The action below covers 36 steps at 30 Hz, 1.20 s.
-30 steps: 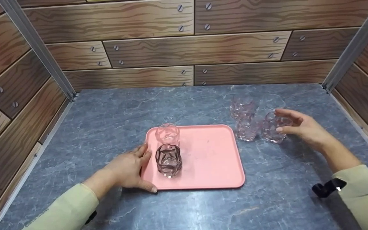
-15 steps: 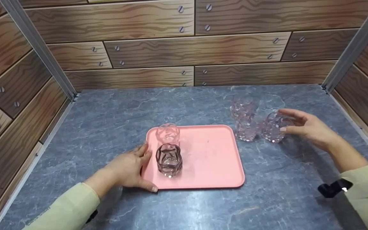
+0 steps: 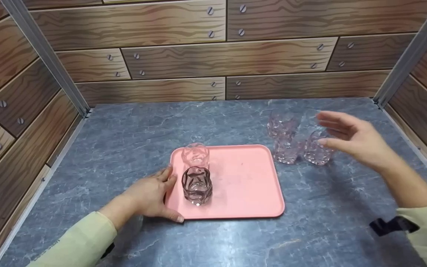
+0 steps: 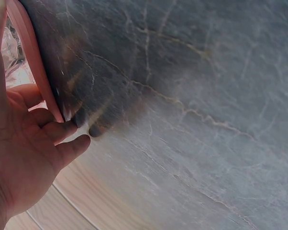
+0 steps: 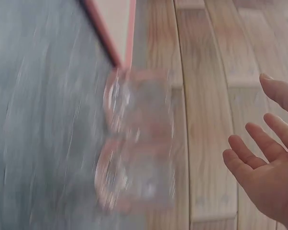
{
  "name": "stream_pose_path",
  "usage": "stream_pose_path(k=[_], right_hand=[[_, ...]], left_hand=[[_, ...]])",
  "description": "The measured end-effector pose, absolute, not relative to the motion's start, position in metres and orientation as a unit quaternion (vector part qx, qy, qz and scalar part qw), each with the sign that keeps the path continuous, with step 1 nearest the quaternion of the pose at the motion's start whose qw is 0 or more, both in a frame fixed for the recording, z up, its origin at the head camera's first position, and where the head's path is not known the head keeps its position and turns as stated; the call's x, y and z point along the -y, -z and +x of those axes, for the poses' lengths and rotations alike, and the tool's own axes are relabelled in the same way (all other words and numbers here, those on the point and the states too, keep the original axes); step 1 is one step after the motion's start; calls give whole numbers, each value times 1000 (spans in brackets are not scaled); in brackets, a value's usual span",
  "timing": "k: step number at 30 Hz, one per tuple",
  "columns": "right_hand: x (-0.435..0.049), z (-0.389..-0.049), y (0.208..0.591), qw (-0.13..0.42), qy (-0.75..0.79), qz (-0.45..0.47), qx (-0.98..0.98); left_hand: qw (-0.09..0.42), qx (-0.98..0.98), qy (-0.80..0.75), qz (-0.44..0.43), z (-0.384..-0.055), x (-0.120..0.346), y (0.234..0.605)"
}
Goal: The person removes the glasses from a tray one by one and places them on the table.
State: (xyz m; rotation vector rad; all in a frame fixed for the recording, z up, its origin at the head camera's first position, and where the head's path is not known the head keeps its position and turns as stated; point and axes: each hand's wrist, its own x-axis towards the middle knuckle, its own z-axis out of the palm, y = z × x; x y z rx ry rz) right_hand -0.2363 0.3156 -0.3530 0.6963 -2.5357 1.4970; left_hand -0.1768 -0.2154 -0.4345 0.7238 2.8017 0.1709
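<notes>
In the head view a pink tray (image 3: pixel 245 185) lies on the grey marbled table. My left hand (image 3: pixel 148 194) holds its near left corner, thumb at the front edge and fingers along the left rim. A smoky dark glass (image 3: pixel 197 193) stands on the tray's left side, with a clear glass (image 3: pixel 195 155) behind it. To the tray's right stands a group of pale pinkish glasses, among them a right one (image 3: pixel 317 152), a front one (image 3: pixel 287 152) and a back one (image 3: pixel 282 126). My right hand (image 3: pixel 358 139) is spread and holds nothing, overlapping the right glass from above.
Wood-plank-patterned walls (image 3: pixel 184 59) enclose the table on the back and sides, with metal corner posts (image 3: pixel 45 55) at left and right. In the right wrist view two blurred glasses (image 5: pixel 139 177) stand near the tray's edge (image 5: pixel 110 43).
My right hand has let go of the right glass and risen from it, its fingers spreading wider. That glass stays standing on the table. My left hand and the tray have hardly moved.
</notes>
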Motion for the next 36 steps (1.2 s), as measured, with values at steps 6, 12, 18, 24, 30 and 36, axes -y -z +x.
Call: stream_pose_path(k=[6, 12, 18, 24, 30, 36], right_hand=[[-255, -227, 356, 17, -506, 296, 810], [-194, -220, 371, -42, -506, 326, 797], [-144, -213, 389, -81, -500, 345, 790], [-112, -209, 406, -102, -515, 342, 779], [-95, -207, 419, -103, -511, 336, 785], [-81, -202, 432, -110, -512, 329, 786]], left_hand=[[124, -960, -56, 247, -176, 214, 436], [122, -959, -55, 249, -177, 214, 436], [119, -959, -49, 253, -178, 214, 436], [122, -959, -48, 251, -178, 214, 435], [125, -960, -47, 247, -179, 215, 435], [126, -960, -46, 245, -177, 216, 435]])
